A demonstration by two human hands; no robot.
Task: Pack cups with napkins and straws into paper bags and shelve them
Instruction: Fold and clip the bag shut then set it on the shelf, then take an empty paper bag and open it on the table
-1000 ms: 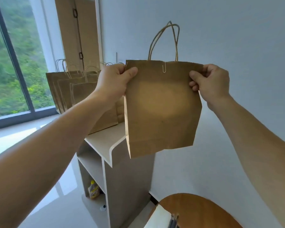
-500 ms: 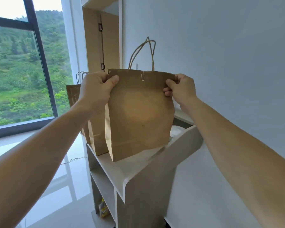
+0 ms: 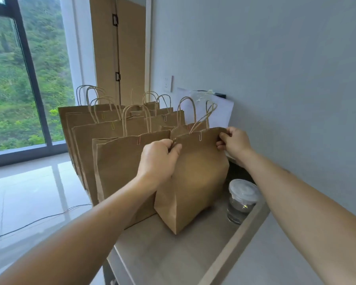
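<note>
Since half a sec ago the paper bag [image 3: 195,177] has come down from mid-air & now looks to sit on the shelf [image 3: 162,249] top, w/ the view tipped down onto it. Left hand [image 3: 158,157] pinches the bag's top left corner, thumb in front; right hand [image 3: 233,141] pinches the top right corner. Both grips are clamped on the folded rim, prob. to keep the mouth closed & the bag upright while it settles. A paper clip [image 3: 200,136] pins the fold at mid-rim, handles [image 3: 203,118] sticking up behind. The bag is set just beside the nearest of the row of bags [image 3: 119,161] on its left, likely to keep the line tight. A lidded clear cup [image 3: 243,199] stands just beside it on the right, near the wall [image 3: 275,79]. Shelving of this bag looks nearly done; only letting go is left
</note>
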